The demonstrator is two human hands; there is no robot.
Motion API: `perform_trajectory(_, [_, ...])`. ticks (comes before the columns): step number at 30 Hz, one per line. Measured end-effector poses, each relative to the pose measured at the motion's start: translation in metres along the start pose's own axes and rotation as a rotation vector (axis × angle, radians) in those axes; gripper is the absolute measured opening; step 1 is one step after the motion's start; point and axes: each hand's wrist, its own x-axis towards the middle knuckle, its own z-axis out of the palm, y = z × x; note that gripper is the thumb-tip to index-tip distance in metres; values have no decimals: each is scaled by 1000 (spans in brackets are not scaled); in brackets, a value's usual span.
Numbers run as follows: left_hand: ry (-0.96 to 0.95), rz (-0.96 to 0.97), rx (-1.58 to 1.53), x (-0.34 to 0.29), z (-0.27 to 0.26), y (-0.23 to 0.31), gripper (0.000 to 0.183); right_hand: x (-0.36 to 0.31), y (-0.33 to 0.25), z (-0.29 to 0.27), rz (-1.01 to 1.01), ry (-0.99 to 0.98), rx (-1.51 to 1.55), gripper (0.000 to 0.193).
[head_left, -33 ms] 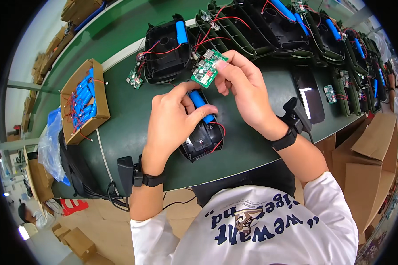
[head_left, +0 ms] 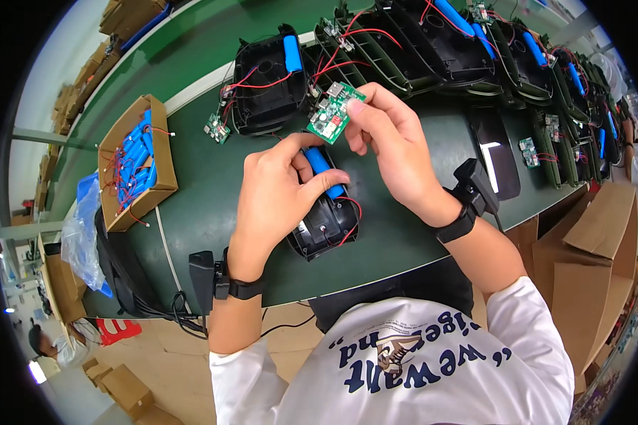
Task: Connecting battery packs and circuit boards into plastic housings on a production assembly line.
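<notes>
Between the thumb and fingers of my right hand [head_left: 393,145] is a green circuit board [head_left: 327,119], tilted, its components facing up. Below it, my left hand [head_left: 269,188] is closed round the upper part of a small black plastic housing [head_left: 324,221]. A blue cylindrical battery [head_left: 317,161] lies in that housing, with my left thumb across its lower end. From the battery, a red wire [head_left: 360,212] loops out over the housing's right side. My left palm and fingers hide the housing's upper left part.
At the left stands a cardboard box [head_left: 164,152] of blue batteries. Beyond my hands lies a larger black housing [head_left: 268,88] with a wired circuit board [head_left: 216,129]. Several similar housings [head_left: 446,60] crowd the back right. A dark phone-like slab [head_left: 498,159] and open cartons [head_left: 581,283] are at the right.
</notes>
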Motion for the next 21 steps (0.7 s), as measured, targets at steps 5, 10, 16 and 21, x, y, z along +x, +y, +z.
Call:
perform_trajectory(5, [71, 15, 42, 1, 2, -4, 37, -3, 4, -3, 14, -8, 23, 16])
perform_trajectory(10, [4, -62, -146, -1, 4, -7, 22, -1, 6, -2, -14, -17, 30, 15])
perform_trajectory(16, [-34, -145, -237, -1, 4, -8, 15, -1, 9, -3, 0, -35, 39, 14])
perform_trajectory(21, [32, -59, -509, 1, -6, -7, 23, 0, 8, -4, -20, -35, 15, 15])
